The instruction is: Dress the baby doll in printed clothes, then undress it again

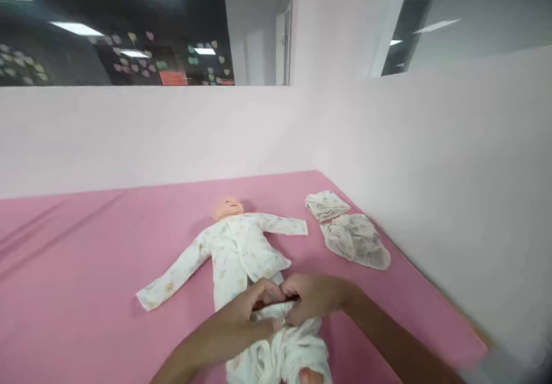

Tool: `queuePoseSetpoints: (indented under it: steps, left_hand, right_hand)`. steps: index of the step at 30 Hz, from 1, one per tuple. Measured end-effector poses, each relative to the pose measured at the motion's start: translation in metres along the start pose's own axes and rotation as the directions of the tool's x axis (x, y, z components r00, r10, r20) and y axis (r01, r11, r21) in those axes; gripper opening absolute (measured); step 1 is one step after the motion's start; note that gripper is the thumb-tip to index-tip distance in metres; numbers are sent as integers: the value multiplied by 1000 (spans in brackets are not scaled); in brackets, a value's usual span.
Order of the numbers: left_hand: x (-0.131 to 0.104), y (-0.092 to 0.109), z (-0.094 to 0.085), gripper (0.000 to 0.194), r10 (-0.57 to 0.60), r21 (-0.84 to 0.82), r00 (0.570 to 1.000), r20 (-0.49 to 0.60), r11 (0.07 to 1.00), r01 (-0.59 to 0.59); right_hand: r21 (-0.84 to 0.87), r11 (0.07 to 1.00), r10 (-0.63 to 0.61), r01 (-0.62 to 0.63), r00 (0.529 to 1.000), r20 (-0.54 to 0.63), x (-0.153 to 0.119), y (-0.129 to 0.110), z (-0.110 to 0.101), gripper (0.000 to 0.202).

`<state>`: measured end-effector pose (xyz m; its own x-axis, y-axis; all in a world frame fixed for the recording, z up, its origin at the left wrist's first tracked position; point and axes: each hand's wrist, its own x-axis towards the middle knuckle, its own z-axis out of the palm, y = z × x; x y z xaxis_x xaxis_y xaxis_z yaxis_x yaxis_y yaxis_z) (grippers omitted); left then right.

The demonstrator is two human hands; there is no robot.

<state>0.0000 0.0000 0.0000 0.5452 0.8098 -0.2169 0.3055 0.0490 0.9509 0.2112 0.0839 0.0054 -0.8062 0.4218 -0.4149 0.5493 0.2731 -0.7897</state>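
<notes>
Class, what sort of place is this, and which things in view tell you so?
Probably an infant-care practice room: a baby doll and a small patterned top lie on a pink surface, and heart shapes show in the window.

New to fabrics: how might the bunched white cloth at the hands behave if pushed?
The bunched white cloth is probably floppy, given its soft folds. It would likely crumple further, already gathered at the left hand and right hand.

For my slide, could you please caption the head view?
Left hand and right hand grip bunched cloth on a doll atop a pink surface.
</notes>
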Motion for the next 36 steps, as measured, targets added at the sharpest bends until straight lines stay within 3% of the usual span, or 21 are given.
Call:
queuePoseSetpoints:
  steps: [6, 9, 12, 14, 19, 22, 26, 28, 32, 36]
  left_hand:
    - [-2, -2, -3, 23, -19, 121, 983, -181, 992, 41]
    - [0, -4, -5, 26, -32, 107, 960, -279, 992, 64]
    - [-1, -8, -10, 33, -109, 15, 953, -282, 993, 118]
    - [-4, -11, -14, 34, -102, -38, 956, -274, 995, 95]
    - [-5, -12, -12, 20, 63, -24, 956, -286, 997, -72]
    - [-5, -8, -7, 14, 100, 10, 956, -277, 995, -101]
    - [-10, -9, -4, 14, 84, 71, 954, -288, 995, -66]
    - [-13, -12, -4, 15, 50, 93, 954, -296, 995, -23]
    - [-15, -16, -4, 16, 14, 104, 953, -302, 994, 19]
    - [-16, -17, -5, 16, 26, 40, 951, -308, 999, -15]
  right_hand:
    - [226, 974, 30, 24, 973, -231, 15, 4, 10, 18]
    - [352, 934, 24, 65, 970, -241, 20, 11, 7, 18]
    - [408, 905, -40, 121, 979, -200, 19, 17, 3, 30]
    - [370, 919, -62, 134, 978, -198, 16, 16, 1, 32]
    - [209, 975, -46, 77, 988, -147, 11, -8, 0, 23]
    - [251, 963, -79, 101, 992, -97, 15, -19, -2, 29]
    - [406, 902, -144, 145, 989, -33, 22, -13, -7, 36]
    - [355, 927, -126, 122, 992, -12, 23, -10, -6, 35]
    - [97, 995, -29, 28, 999, 14, 20, -13, -1, 28]
    - [103, 983, -142, 151, 986, -86, 18, -3, -3, 28]
